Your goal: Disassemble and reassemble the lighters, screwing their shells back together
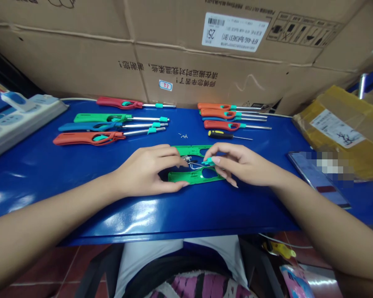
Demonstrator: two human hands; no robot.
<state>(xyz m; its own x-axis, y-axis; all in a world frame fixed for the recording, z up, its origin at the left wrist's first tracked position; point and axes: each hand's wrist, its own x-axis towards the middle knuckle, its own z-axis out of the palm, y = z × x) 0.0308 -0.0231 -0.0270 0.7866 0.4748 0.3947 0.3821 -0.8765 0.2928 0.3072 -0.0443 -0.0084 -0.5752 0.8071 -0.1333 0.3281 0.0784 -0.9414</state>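
Note:
Two green lighter casing halves lie on the blue table, opened out: the far half (191, 150) and the near half (194, 177). My left hand (153, 169) is curled over their left ends. Its thumb rests on the near half, and its fingertips are at small metal inner parts (188, 159) with thin white wires. In my right hand (239, 163) a small teal trigger (209, 162) is pinched between thumb and fingers, above the right part of the near half. My other right fingers hang beside that half and hide its end.
Several gas lighters (90, 138) lie at the back left, and more lighters (224, 125) at the back right, beside a screwdriver (220, 134). Small white pieces (183, 135) lie between. A power strip (27, 118), phone (317, 178), yellow-taped package (345, 132) and cardboard box (174, 45) border the table.

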